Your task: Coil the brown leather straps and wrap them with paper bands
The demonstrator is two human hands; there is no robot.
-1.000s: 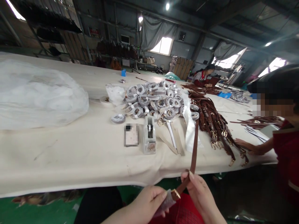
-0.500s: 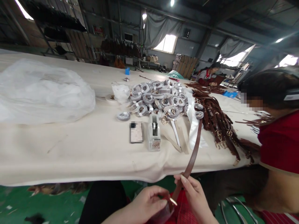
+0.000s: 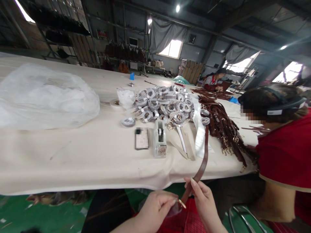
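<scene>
A brown leather strap (image 3: 204, 161) runs from the table down over its front edge to my lap. My right hand (image 3: 202, 197) pinches it between thumb and fingers below the edge. Closer to its gold metal end piece (image 3: 181, 203), my left hand (image 3: 161, 205) is closed on the strap end, together with a clear plastic bag (image 3: 173, 212) hanging under the fingers. Part of the strap end is hidden by the bag and my left fingers. On the table ahead lies a pile of coiled grey wrapped straps (image 3: 167, 102).
A tape dispenser (image 3: 160, 139) and a phone-like object (image 3: 141, 138) stand near the front edge. Brown straps with gold clasps (image 3: 225, 129) lie to the right, beside a seated person in red (image 3: 284, 149). A big plastic bag (image 3: 48, 97) fills the left. Scissors (image 3: 181, 137) lie centrally.
My left hand has shifted slightly, and its fingers are closer together by the gold end piece. The person on the right leans further in toward the table.
</scene>
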